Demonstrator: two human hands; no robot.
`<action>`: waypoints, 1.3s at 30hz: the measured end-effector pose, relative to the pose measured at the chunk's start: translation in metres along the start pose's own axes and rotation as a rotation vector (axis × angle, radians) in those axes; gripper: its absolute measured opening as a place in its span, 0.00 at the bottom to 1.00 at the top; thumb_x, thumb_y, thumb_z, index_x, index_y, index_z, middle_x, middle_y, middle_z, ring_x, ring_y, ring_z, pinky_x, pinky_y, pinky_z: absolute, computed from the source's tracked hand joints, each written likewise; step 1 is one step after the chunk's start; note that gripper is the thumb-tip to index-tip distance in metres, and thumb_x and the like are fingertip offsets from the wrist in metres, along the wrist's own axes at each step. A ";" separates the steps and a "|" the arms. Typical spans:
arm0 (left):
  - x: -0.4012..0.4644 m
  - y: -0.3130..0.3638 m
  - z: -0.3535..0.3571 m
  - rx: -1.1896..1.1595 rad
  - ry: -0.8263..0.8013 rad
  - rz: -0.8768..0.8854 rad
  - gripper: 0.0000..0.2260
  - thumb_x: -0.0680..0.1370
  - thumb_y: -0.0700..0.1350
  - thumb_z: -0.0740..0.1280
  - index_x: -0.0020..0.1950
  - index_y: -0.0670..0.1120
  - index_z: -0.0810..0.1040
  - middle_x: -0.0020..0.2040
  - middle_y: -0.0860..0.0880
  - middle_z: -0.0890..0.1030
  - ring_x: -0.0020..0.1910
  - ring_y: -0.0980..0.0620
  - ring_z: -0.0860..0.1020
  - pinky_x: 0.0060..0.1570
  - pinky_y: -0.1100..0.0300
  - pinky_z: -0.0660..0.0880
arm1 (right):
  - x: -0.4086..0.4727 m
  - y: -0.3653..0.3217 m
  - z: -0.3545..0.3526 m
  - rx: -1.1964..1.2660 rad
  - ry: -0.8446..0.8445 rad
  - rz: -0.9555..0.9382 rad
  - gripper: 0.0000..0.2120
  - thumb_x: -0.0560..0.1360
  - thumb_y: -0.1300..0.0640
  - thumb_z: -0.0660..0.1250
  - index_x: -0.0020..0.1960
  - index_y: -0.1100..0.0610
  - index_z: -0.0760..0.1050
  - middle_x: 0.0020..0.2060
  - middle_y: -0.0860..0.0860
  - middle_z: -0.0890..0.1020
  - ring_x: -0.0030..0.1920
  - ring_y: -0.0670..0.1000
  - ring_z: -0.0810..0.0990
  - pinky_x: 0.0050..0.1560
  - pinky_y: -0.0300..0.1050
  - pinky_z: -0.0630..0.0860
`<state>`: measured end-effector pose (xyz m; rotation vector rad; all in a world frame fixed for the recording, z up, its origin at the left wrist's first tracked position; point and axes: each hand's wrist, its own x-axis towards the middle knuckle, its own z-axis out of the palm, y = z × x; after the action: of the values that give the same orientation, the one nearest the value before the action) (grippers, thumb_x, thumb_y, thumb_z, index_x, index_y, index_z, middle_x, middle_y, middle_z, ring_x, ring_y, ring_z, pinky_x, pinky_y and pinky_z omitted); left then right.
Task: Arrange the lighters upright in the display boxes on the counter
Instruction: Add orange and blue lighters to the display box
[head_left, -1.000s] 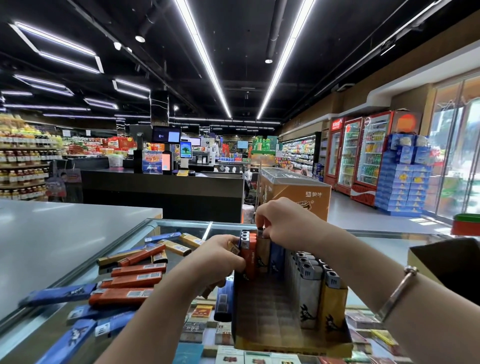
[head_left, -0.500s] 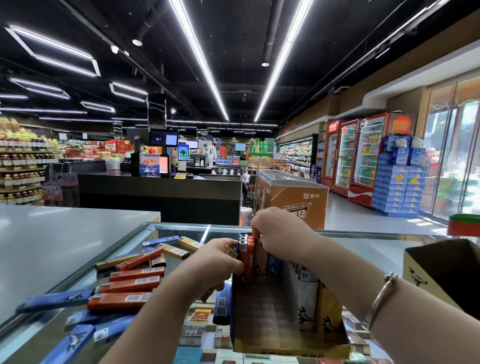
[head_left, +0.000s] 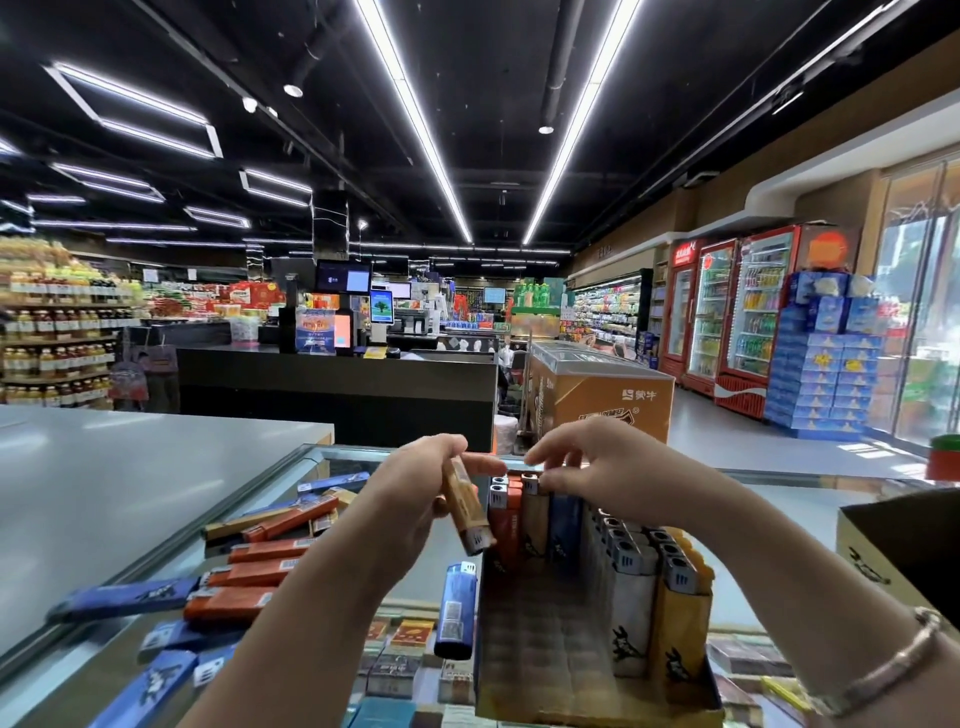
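Upright lighters (head_left: 530, 519) in display box (head_left: 545, 639)

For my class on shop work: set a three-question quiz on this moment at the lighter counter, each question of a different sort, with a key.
1. True or false: the left hand holds a tan lighter with its metal head pointing down.
2. Where does the lone blue lighter lie? A) inside the display box B) on the glass counter left of the box C) in the right hand
3. Fill in: the right hand reaches over the ___ row of upright lighters in the display box.

Key: 1 true; 2 B; 3 back
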<state>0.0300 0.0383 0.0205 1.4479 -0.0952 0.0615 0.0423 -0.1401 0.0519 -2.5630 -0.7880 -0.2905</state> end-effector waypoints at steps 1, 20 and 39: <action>0.000 -0.002 -0.002 -0.021 -0.004 -0.003 0.16 0.81 0.46 0.55 0.46 0.38 0.77 0.46 0.40 0.81 0.53 0.40 0.76 0.58 0.46 0.72 | -0.002 0.001 0.001 0.059 0.050 -0.023 0.09 0.75 0.60 0.66 0.52 0.50 0.80 0.41 0.45 0.79 0.42 0.43 0.77 0.41 0.34 0.74; 0.004 -0.008 -0.006 0.278 0.073 0.200 0.27 0.65 0.59 0.68 0.57 0.46 0.72 0.52 0.48 0.78 0.45 0.54 0.79 0.32 0.66 0.75 | -0.019 0.012 0.006 0.267 0.469 -0.125 0.11 0.72 0.65 0.70 0.43 0.48 0.78 0.38 0.50 0.82 0.38 0.51 0.81 0.40 0.44 0.80; 0.008 -0.025 0.000 0.577 -0.254 -0.079 0.30 0.71 0.31 0.63 0.69 0.52 0.63 0.52 0.46 0.78 0.52 0.49 0.78 0.51 0.53 0.78 | -0.002 -0.002 0.003 -0.033 0.217 -0.069 0.07 0.72 0.62 0.70 0.49 0.55 0.78 0.37 0.44 0.78 0.38 0.41 0.78 0.38 0.32 0.74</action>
<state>0.0403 0.0350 -0.0029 2.0299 -0.2423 -0.1736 0.0398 -0.1387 0.0494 -2.4837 -0.7953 -0.5969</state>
